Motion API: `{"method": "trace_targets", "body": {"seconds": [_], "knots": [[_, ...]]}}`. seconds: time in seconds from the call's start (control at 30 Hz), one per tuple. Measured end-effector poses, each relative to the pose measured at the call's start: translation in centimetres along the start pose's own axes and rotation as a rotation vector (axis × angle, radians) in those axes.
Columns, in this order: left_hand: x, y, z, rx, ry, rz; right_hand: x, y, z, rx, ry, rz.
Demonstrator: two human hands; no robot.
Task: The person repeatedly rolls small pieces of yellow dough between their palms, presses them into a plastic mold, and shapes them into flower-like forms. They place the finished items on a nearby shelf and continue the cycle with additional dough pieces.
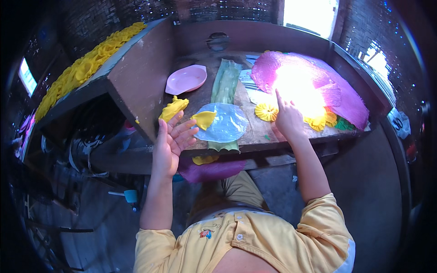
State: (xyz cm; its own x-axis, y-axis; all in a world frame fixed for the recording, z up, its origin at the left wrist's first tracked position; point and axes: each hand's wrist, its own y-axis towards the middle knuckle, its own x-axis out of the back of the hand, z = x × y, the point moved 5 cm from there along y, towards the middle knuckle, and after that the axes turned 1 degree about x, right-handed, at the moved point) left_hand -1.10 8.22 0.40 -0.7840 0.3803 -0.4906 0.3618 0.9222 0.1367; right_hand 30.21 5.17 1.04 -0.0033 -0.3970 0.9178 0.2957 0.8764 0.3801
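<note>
My left hand [174,140] is raised at the table's front edge, palm turned up and fingers spread, with nothing in it. Just beyond its fingertips lies a yellow dough-like lump [172,108]. Right of that hand, a flat yellow piece [205,120] rests on a round clear plastic sheet [227,124], which overlies a ridged green strip [225,80]. My right hand [289,117] has its index finger stretched out towards a purple sheet [346,92] in glaring sunlight; whether the fingertip touches it is hidden by the glare. A pleated yellow rosette [266,112] sits left of this hand.
A pink plastic dish [187,80] stands behind the lump. Many yellow rosettes [82,70] cover the raised wooden shelf [140,58] at left. More yellow pieces [315,123] and a green piece [344,124] lie at right. Another purple sheet [211,170] shows below the table edge.
</note>
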Motion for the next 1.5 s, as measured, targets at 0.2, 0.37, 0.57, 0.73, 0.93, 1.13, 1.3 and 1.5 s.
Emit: {"method": "trace_targets", "body": {"seconds": [0.2,0.37,0.57,0.73,0.93,1.13,1.3,1.5], "knots": [[1.0,1.7,-1.2,-0.240,0.978,-0.283,0.1,1.3,10.5,0.450,0.512,-0.084],[-0.1,2.6,1.2,-0.382,1.727,-0.295,-2.6,2.8,16.9,0.611,0.304,0.087],[-0.2,2.8,1.5,-0.325,1.690,-0.219,-1.3,3.5,13.9,0.295,0.981,0.307],[-5.2,2.4,2.4,-0.091,-0.377,0.278,1.0,-2.6,13.7,0.321,1.522,0.349],[-8.2,0.6,2.3,-0.085,-0.638,0.227,5.8,-8.9,13.7,0.828,0.555,-0.481],[-13.2,-2.6,2.4,-0.183,-0.144,0.540,7.0,-7.4,11.7,0.751,1.051,-0.589],[-11.1,-2.8,1.9,-0.502,-0.222,0.182,7.5,-10.5,15.1,1.142,1.053,-0.419],[-14.1,-3.6,5.1,0.120,-0.571,0.314,9.6,-6.5,13.7,0.755,0.907,-0.376]]}}
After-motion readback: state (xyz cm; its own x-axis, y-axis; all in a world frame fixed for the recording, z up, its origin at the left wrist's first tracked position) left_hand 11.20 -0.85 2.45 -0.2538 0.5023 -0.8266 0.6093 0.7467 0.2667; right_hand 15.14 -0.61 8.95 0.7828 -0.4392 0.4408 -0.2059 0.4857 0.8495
